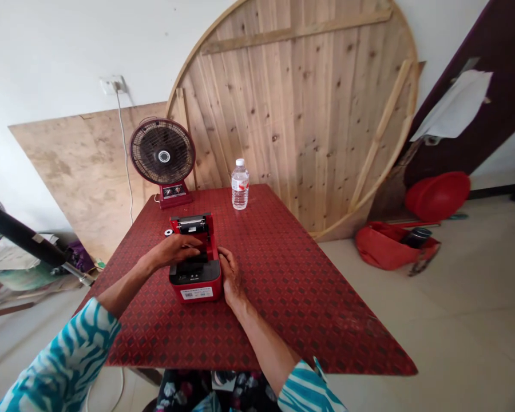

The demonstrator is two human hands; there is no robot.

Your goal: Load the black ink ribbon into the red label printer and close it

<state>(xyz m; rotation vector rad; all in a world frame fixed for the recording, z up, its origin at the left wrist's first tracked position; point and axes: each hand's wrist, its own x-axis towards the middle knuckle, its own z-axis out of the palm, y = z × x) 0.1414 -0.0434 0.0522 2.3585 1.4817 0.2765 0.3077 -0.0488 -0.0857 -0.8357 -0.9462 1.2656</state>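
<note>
Two contacts: with left hand (174, 248), reaches into open label printer (197, 274) on table (292, 309); cannot tell whether pinching anything. Probably light, stiff, smooth; raised lid (192, 224) likely fragile, so hold low from both sides. With right hand (232, 274), rests alongside, fingers unclasped.

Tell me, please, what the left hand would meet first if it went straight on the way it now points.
Probably the red side wall of the opened device, nearest the right hand, though depth is unclear: the left hand may pass above it.
</note>
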